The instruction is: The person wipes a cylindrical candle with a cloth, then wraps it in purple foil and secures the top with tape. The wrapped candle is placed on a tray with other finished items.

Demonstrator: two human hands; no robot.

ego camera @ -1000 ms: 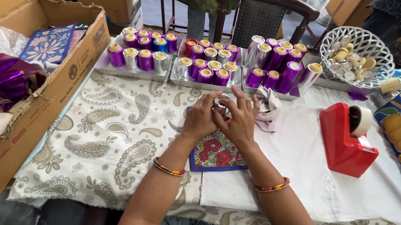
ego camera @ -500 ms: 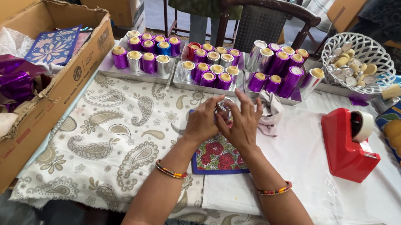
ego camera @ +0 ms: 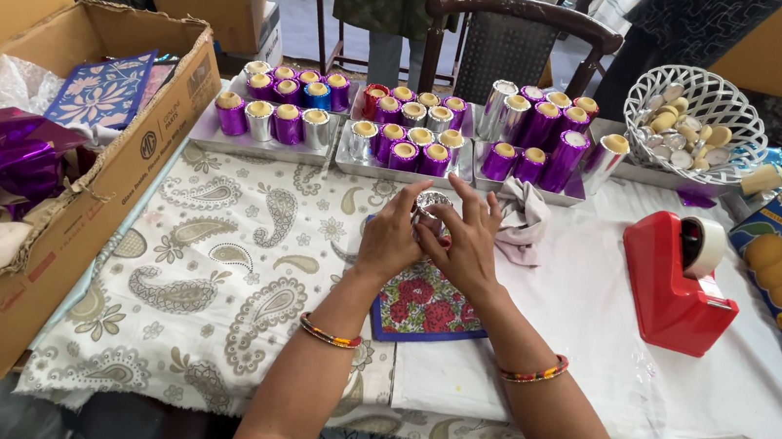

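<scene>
Mid-wrap here — left hand (ego camera: 391, 239) and right hand (ego camera: 468, 246) cupped together around a small silver foil piece (ego camera: 430, 202), fingers (ego camera: 468, 199) curled shut on it, held just above the floral mat (ego camera: 420, 306) on the bench (ego camera: 239, 261). Looks like pressing foil snug round a candle. Probably calls for smoothing the top edge down, gently — thin foil tears. Trays of wrapped candles (ego camera: 400, 142) just beyond.

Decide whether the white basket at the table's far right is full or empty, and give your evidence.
Partly full. The white basket holds a pile of small round pieces, silver and tan, below its lattice rim.
</scene>
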